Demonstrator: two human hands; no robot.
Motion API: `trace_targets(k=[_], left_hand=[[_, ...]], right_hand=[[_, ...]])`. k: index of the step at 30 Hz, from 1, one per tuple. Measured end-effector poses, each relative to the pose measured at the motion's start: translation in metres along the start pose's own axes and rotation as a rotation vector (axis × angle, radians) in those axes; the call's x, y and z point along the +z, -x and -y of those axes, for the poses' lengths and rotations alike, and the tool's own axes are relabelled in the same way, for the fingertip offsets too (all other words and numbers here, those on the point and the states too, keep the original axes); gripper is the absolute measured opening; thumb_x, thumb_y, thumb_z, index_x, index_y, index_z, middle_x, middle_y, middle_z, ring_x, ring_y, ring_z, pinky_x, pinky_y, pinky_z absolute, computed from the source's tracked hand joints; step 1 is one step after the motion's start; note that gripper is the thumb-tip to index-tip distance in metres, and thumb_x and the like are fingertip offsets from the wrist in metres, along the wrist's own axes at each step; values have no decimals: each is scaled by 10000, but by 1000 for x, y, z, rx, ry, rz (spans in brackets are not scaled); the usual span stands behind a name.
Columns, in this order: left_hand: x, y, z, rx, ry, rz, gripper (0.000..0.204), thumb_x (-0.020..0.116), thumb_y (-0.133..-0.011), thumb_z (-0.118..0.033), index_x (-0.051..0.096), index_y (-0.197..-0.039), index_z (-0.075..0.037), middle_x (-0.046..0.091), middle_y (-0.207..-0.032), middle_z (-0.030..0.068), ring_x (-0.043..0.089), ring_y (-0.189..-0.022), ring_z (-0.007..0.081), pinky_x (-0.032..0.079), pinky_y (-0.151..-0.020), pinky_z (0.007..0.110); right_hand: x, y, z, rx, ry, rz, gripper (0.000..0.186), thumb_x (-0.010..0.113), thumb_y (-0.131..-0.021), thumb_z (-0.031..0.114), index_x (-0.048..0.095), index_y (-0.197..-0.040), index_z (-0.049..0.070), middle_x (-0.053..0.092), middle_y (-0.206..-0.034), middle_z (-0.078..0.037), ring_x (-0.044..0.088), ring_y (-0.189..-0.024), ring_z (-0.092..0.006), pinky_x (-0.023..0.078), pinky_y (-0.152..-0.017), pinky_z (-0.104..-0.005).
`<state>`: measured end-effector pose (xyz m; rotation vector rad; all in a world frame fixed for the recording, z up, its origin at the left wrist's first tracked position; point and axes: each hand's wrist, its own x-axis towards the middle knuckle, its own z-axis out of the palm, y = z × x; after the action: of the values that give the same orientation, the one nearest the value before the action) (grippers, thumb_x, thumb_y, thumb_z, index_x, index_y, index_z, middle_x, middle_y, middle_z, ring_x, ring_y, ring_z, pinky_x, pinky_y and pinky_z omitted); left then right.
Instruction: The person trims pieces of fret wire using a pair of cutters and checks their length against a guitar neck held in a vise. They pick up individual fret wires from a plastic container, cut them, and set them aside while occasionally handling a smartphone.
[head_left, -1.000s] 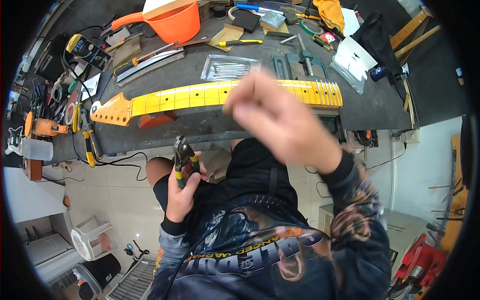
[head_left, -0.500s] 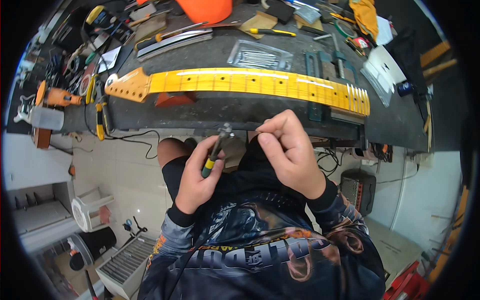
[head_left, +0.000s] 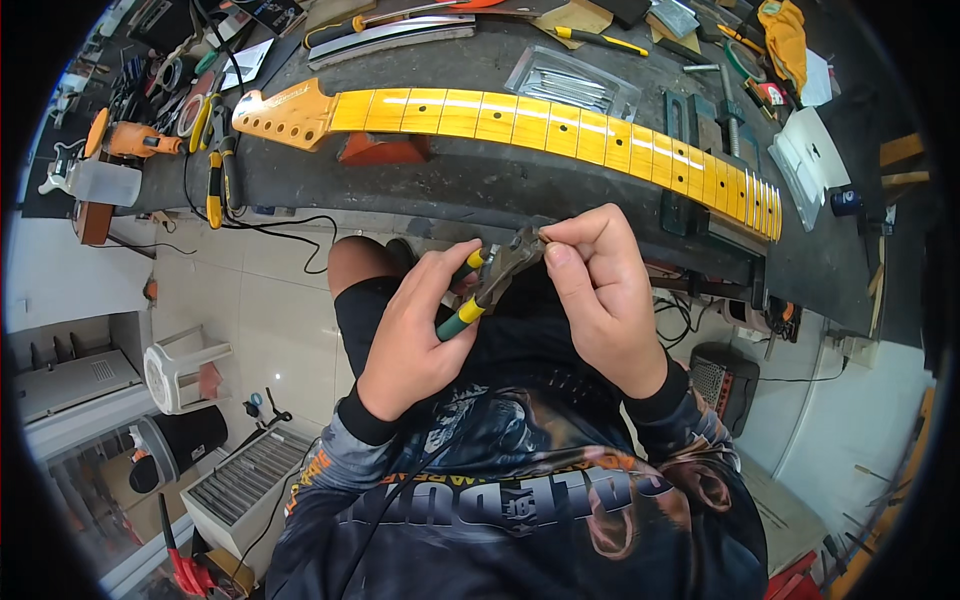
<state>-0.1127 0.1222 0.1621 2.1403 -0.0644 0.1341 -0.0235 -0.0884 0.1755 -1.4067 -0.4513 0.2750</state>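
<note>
The left hand curls closed around metal pliers with green-and-yellow handles; the right hand pinches a thin piece, too small to identify, beside the pliers' tip; beyond, a glossy yellow guitar neck lies along the dark workbench.

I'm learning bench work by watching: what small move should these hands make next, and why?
Probably gently squeeze the pliers with the left hand, holding the right hand steady: the handles stand apart, and the head sits beside the right hand's pinch, which seems to hold something too small to identify.
</note>
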Motion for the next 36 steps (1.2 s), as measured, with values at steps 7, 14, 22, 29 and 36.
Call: trace_targets(k=[7,14,22,29,36], left_hand=[[-1,2,-3,-45,18,36,671,710,-916,52,584,-1569,-40,676,-1296,189,696,-1203,386,526,-1100,428],[-1,6,-7,-92,28,51,572,702,-982,24,609,-1545,-18,703,-1352,218,700,-1259,415,520,-1130,421],[9,13,2,-114,42,-5,352,732,-1082,-102,664,-1410,10,735,-1160,173,725,-1048,324,555,-981,379],[3,10,9,-184,115,-155,198,752,-1070,-73,690,-1238,13,710,-920,159,673,-797,270,539,-770,346],[1,5,6,-67,-48,-9,494,737,-1084,-127,617,-1550,-14,747,-1231,151,747,-1122,277,558,-1042,381]], right_hand=[[-3,4,-6,-13,36,0,98,609,-1166,2,587,-1261,-1,699,-972,-20,567,-837,-22,463,-726,-236],[-7,4,-14,-114,169,1,111,645,-1144,-1,618,-1251,-4,709,-952,-51,608,-813,-70,495,-727,-268],[-5,2,-13,-112,264,15,98,656,-1144,18,626,-1235,0,702,-938,-74,624,-796,-109,508,-731,-286],[-1,6,-15,-52,141,-35,73,632,-1168,44,616,-1229,6,633,-892,-3,526,-771,-43,450,-689,-257],[1,2,-5,30,5,-17,83,599,-1187,54,599,-1255,7,606,-912,41,483,-797,-8,413,-694,-230]])
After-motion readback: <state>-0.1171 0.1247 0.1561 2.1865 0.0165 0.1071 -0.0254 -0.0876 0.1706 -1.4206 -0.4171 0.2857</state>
